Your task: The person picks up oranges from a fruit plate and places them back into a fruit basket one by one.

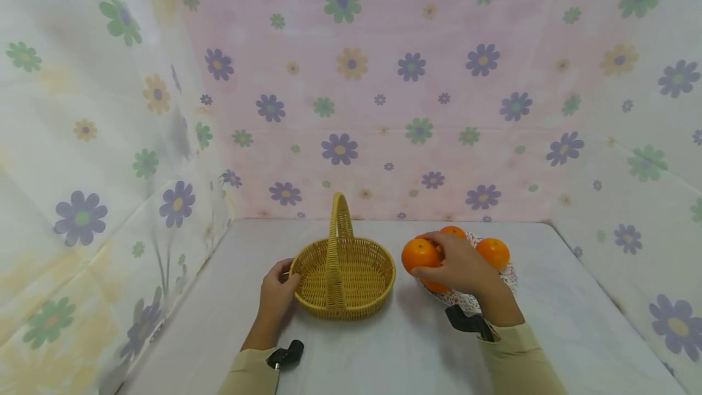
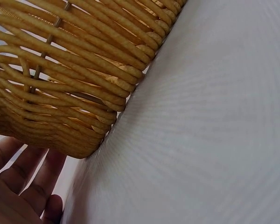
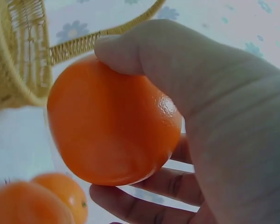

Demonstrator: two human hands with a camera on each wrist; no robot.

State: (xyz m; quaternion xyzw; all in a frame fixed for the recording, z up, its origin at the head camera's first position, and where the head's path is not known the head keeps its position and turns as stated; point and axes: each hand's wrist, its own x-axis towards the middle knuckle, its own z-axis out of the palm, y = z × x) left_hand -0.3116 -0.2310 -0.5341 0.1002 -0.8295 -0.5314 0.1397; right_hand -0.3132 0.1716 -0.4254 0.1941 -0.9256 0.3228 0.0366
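At the left, a pale fabric wall printed with flowers (image 1: 79,218) stands beside the surface (image 1: 197,322), which is covered in smooth white material. My left hand (image 1: 276,291) holds the left end of the wicker basket (image 1: 359,308): my thumb lies at the rim and my fingers reach along the outer wall. Only the left wrist view shows those fingers slightly spread and nearly straight, close under the weave, and the thick, rounded, yellow-brown strands with gaps between them. From my head I see the basket's inside instead, an oval woven bowl under a tall arched handle (image 1: 333,261). It stands upright about midway between the surface's left and right edges.

Just right of it, my right hand (image 1: 460,264) is curled around an orange (image 1: 420,255), which is raised near the left side of the speckled plate (image 1: 511,279). The right wrist view shows what my head view hides: my thumb on one side, my fingers spread on the other, and the glossy, rounded skin between them. The plate sits toward the surface's back right corner, carrying more oranges (image 1: 493,253), partly hidden by my hand.
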